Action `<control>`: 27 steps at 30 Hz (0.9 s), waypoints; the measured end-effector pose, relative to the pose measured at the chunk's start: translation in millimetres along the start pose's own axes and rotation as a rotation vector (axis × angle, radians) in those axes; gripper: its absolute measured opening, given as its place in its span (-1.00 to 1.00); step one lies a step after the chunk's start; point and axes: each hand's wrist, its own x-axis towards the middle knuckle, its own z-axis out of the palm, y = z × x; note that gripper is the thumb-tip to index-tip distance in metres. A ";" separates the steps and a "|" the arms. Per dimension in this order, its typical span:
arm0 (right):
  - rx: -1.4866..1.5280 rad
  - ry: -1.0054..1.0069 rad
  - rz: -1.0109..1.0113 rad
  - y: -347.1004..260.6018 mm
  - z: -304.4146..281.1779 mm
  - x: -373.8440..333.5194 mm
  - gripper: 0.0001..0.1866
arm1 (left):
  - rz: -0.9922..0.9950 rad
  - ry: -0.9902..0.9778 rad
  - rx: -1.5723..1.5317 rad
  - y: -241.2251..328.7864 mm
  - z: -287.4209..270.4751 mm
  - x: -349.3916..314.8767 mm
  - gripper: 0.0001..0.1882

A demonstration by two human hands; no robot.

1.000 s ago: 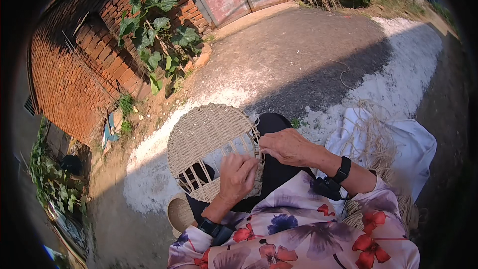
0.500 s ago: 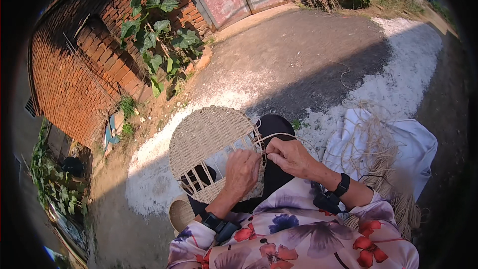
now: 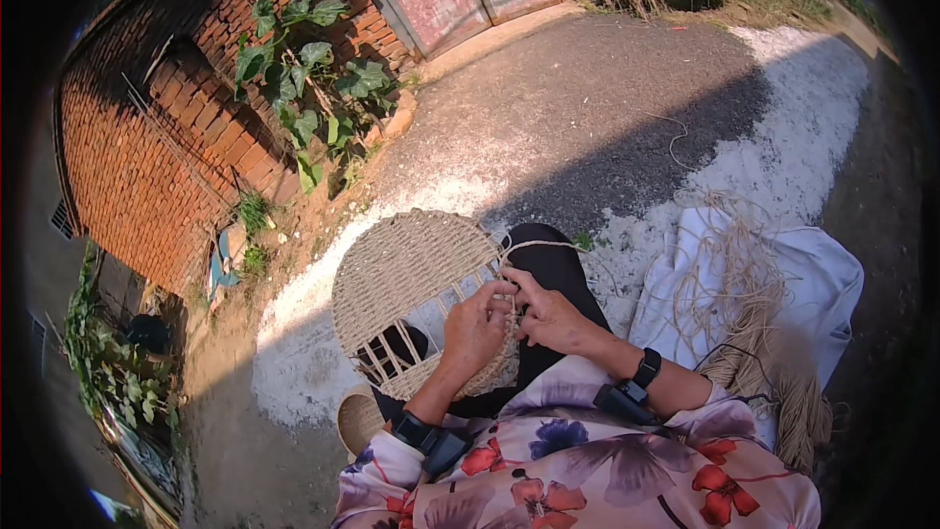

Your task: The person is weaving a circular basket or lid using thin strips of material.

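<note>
On my lap lies a rounded woven cord piece (image 3: 411,269), tan in colour, tightly woven across its upper part. Bare strands cross a gap between that part and a narrower woven band below. My left hand (image 3: 475,328) is closed over the band's right end, fingers bent at the piece's edge. Beside it my right hand (image 3: 553,318) has its fingers bent in against the same edge, close to the left fingertips; what they pinch is hidden. A loose cord (image 3: 548,246) leaves the edge above my right hand and arcs to the right.
To the right, a heap of loose cord (image 3: 729,284) and hanks lies on a white cloth (image 3: 813,274). Below the woven piece stands a round woven basket (image 3: 359,419), partly hidden. A brick wall (image 3: 137,167) with leafy vines (image 3: 308,69) rises at the left; a faded red door (image 3: 441,0) is beyond.
My right hand has come down and left, letting go of the cord it held, which now loops above it. The left fingers have lifted and opened slightly.
</note>
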 end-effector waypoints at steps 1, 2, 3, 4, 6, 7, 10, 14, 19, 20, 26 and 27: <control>-0.175 0.044 -0.085 10.5 5.1 3.7 -0.20 | -0.006 -0.008 0.001 1.9 -0.3 0.1 -0.67; -0.351 0.089 -0.170 20.0 9.1 4.6 -0.19 | -0.013 -0.015 0.002 5.2 -1.0 -1.3 -0.66; -0.384 0.130 -0.215 18.8 11.5 2.7 -0.20 | -0.023 -0.018 0.000 8.1 -2.3 -3.4 -0.64; -0.416 0.172 -0.261 17.5 13.7 0.1 -0.21 | -0.030 -0.025 0.021 12.3 -4.1 -5.7 -0.63; -0.472 0.200 -0.298 9.1 13.1 -4.1 -0.27 | -0.050 -0.040 0.063 21.6 -7.4 -11.6 -0.60; -0.495 0.185 -0.291 1.5 10.0 -7.2 -0.32 | -0.015 -0.016 0.070 18.2 -5.3 -14.1 -0.59; -0.523 0.151 -0.194 -0.7 -3.3 -2.6 -0.48 | 0.028 0.021 0.071 12.7 0.4 -17.7 -0.59; -0.463 0.233 -0.212 5.0 -8.0 8.8 -0.65 | 0.037 0.058 0.089 13.4 3.6 -16.1 -0.65; -0.472 -0.010 -0.149 -15.6 -46.9 -12.4 -0.80 | 0.240 0.179 0.354 15.7 14.1 -7.8 -0.78; -0.572 -0.061 -0.139 -23.1 -62.5 -22.0 -0.79 | 0.267 0.189 0.398 14.1 16.1 -5.0 -0.80; -1.268 0.495 0.190 33.4 -225.2 -97.2 -0.64 | 0.318 0.252 0.471 12.0 16.3 -4.5 -0.88; -1.353 0.595 0.305 69.8 -272.7 -130.7 -0.67 | 0.339 0.255 0.431 11.9 19.6 0.6 -0.89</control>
